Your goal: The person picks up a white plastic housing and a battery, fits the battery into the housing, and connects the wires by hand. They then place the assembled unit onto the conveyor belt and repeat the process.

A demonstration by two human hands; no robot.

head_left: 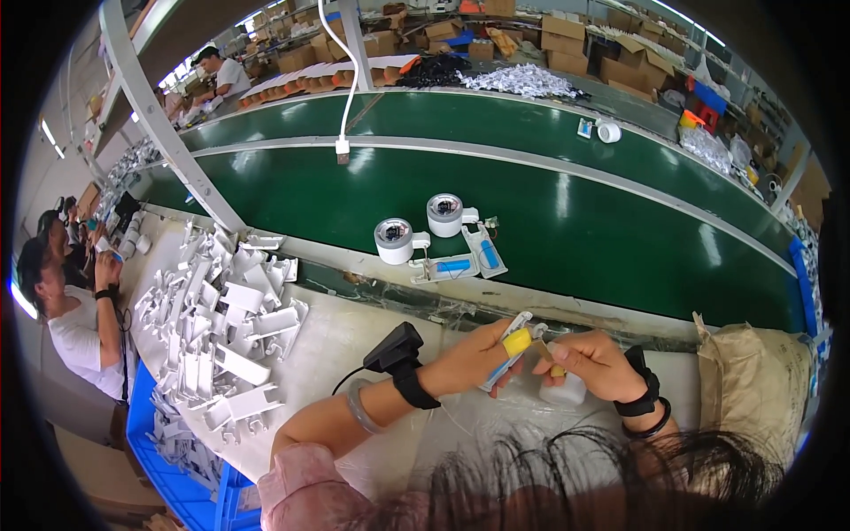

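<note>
My left hand [476, 356] is closed around a narrow white plastic housing [493, 379] with a blue part along it. A yellow covering [517, 342] shows at that hand's fingertip. Close beside it, my right hand [602, 365] has thumb and fingers pinched together by a small tan strip [544, 352], with another bit of yellow at the fingertips. Whether the strip is in the pinch or only touching it, I cannot tell. Below the right fingers sits a white round lamp head [563, 389], partly hidden by the hand.
Two white lamp heads [444, 215] with opened housings and blue cells lie at the green belt's [584, 257] near edge. White plastic covers [239, 332] pile up at left, above a blue bin [146, 425]. A paper sack [748, 380] stands right. A white cable [354, 80] hangs overhead. People work at left.
</note>
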